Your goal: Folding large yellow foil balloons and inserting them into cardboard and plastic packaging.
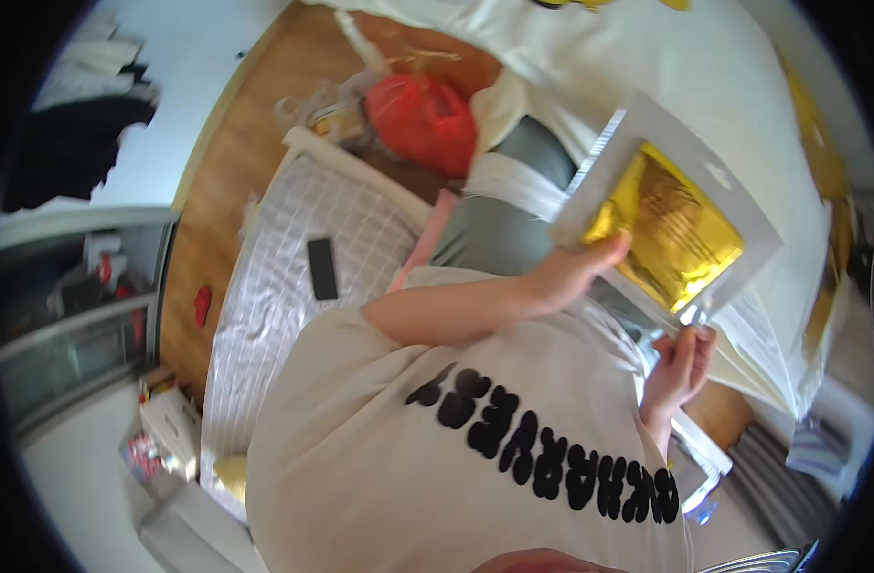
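Your left grip point(578, 269) holds a flat, grey-bordered gold foil packet point(674, 224), stretching forward-right from it — your right grip point(679, 368) pinches its near corner.

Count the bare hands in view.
2: the left hand, thumb over the front of the gold-and-grey package; the right hand, at its lower corner.
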The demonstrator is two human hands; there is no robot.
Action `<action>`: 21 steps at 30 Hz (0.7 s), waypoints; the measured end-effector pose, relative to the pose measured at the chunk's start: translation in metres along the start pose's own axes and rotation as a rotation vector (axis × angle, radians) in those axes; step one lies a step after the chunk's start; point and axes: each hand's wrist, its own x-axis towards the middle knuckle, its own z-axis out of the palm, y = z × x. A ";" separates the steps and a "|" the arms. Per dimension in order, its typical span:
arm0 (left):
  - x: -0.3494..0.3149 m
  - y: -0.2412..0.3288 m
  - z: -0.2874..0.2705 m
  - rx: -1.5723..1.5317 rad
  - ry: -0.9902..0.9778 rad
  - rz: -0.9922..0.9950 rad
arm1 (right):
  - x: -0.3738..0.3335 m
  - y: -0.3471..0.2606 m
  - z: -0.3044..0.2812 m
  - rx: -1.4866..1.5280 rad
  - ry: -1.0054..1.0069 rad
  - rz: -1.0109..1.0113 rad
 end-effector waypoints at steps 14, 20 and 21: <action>-0.017 0.081 -0.012 0.405 0.016 0.419 | -0.016 -0.020 -0.062 0.180 0.044 -0.032; 0.010 0.060 0.027 0.570 -0.160 0.081 | -0.028 -0.009 -0.078 0.186 -0.060 0.002; 0.016 0.058 0.027 0.554 -0.145 -0.005 | -0.032 -0.013 -0.075 0.165 -0.057 0.023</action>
